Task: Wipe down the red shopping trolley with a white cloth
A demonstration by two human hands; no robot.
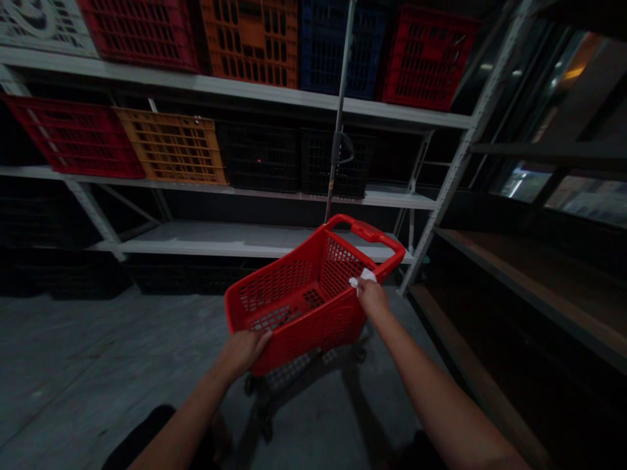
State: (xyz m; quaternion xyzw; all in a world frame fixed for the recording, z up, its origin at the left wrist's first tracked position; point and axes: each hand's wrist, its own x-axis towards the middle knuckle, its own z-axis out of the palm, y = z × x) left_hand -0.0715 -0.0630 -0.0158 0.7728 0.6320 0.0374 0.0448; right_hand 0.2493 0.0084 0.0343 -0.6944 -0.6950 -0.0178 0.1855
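On the left, the concrete floor (63, 352) is spreading out below the bottom shelf (206, 240), while a red crate (73, 137), an orange crate (171, 147) and 2 black crates (259, 156) are sitting on the shelf above it. The left hand (242, 352) is gripping the near left rim of a red plastic basket (294, 307), its fingers curled over the edge and pressed together. The basket is sitting on a wheeled frame (257, 405) between the 2 arms, its long axis pointing away from the person and slanting right toward the shelves. The right hand (372, 295) is holding the basket's right rim, nearer than the left hand to the red handle (365, 230) at the far end, its fingers pinching a white cloth (365, 277) against the rim. A thin metal pole (340, 111) is rising behind the basket, and a wooden shelf (490, 261) is running along the right side.
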